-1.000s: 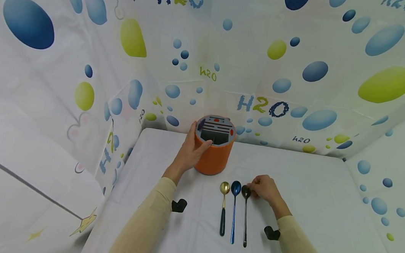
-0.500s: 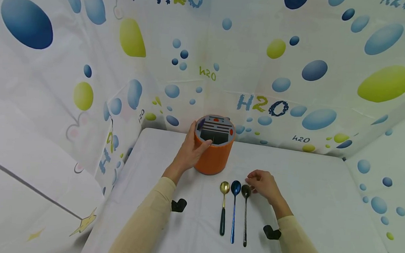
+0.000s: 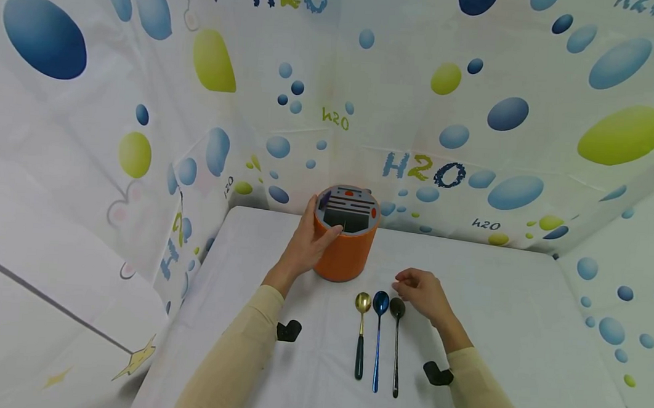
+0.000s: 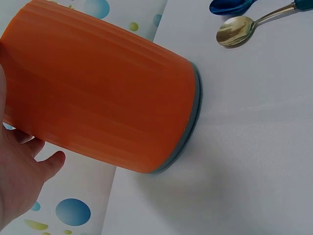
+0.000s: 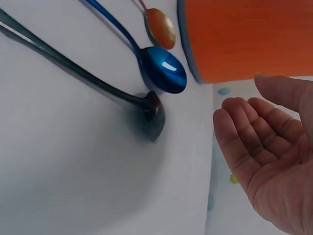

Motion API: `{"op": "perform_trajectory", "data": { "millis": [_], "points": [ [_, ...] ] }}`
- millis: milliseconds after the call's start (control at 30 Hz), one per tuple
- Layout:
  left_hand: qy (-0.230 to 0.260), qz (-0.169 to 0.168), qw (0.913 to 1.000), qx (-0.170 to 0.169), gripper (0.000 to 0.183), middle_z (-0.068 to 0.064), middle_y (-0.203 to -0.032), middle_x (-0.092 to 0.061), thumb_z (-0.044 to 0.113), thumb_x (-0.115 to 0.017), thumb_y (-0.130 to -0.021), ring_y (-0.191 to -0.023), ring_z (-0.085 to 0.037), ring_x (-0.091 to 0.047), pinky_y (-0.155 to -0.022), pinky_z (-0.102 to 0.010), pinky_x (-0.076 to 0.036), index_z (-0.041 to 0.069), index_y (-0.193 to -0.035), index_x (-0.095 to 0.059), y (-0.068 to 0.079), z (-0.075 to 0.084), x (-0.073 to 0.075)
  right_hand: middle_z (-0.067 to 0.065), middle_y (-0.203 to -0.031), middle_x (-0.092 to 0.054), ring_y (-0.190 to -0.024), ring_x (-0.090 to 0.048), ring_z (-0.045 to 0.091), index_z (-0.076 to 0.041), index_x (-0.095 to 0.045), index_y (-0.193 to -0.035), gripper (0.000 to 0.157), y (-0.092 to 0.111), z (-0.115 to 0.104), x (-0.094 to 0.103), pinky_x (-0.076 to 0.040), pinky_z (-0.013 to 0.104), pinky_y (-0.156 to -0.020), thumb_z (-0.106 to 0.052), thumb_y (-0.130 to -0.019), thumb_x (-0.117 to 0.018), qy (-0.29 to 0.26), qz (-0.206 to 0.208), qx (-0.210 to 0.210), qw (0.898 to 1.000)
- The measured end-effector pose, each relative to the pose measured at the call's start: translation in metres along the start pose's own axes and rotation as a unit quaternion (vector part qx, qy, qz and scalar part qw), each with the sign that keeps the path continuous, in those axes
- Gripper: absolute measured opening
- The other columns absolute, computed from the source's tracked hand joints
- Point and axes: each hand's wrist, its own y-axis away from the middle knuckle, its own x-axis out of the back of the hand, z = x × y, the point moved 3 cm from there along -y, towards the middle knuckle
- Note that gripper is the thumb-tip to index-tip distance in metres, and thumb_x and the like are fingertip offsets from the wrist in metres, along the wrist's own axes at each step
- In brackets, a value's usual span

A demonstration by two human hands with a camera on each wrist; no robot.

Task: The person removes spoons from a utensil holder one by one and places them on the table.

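Note:
My left hand (image 3: 304, 246) holds an orange cylindrical utensil holder (image 3: 343, 257) with a grey slotted top, its thumb over the near rim. Fingers show along the holder's side in the left wrist view. Three long spoons lie side by side in front of it: a gold one with a dark green handle (image 3: 363, 302), a blue one (image 3: 380, 302) and a dark metal one (image 3: 397, 308). Just beyond the dark spoon's bowl hovers my right hand (image 3: 423, 293). Its fingers are loosely curved with nothing between them in the right wrist view.
A white cloth covers the table (image 3: 493, 311). Behind it and at the sides hangs a white backdrop (image 3: 366, 95) with blue and green spots. Black pieces (image 3: 289, 331) show beside both wrists.
My right hand has moved off the dark spoon's bowl, up and slightly left. The left hand, the holder and the spoons stay in place.

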Motion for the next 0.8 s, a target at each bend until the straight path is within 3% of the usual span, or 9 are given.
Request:
{"op": "perform_trajectory", "data": {
  "millis": [300,533,800],
  "points": [
    [-0.001,0.001,1.0,0.002,0.099,0.004,-0.175,-0.012,0.065,-0.059,-0.098,-0.161,-0.023,-0.018,-0.129,-0.058,-0.02,0.029,-0.169,0.001,0.0,0.001,-0.001,0.009,-0.104,-0.075,-0.093,-0.071,0.029,-0.007,-0.07,-0.117,0.024,-0.002,-0.018,0.002,-0.062,0.043,-0.083,-0.024,-0.101,-0.07,-0.002,0.001,0.033,0.999],
    [-0.002,0.001,1.0,0.003,0.095,0.004,-0.175,-0.012,0.063,-0.059,-0.099,-0.161,-0.023,-0.018,-0.129,-0.058,-0.019,0.039,-0.167,0.003,0.0,0.002,-0.002,0.01,-0.106,-0.076,-0.095,-0.072,0.025,-0.007,-0.071,-0.119,0.025,-0.002,-0.031,0.003,-0.059,0.023,-0.078,-0.024,-0.101,-0.071,-0.03,0.008,0.088,0.996],
    [-0.005,0.003,1.0,-0.001,0.095,0.005,-0.175,-0.011,0.064,-0.058,-0.099,-0.162,-0.022,-0.016,-0.129,-0.057,-0.019,0.039,-0.166,0.004,0.0,0.0,-0.003,0.005,-0.102,-0.076,-0.089,-0.07,0.018,-0.011,-0.073,-0.115,0.019,-0.007,-0.044,0.005,-0.058,0.024,-0.075,-0.023,-0.1,-0.072,-0.015,0.028,0.124,0.992]
  ]
}}
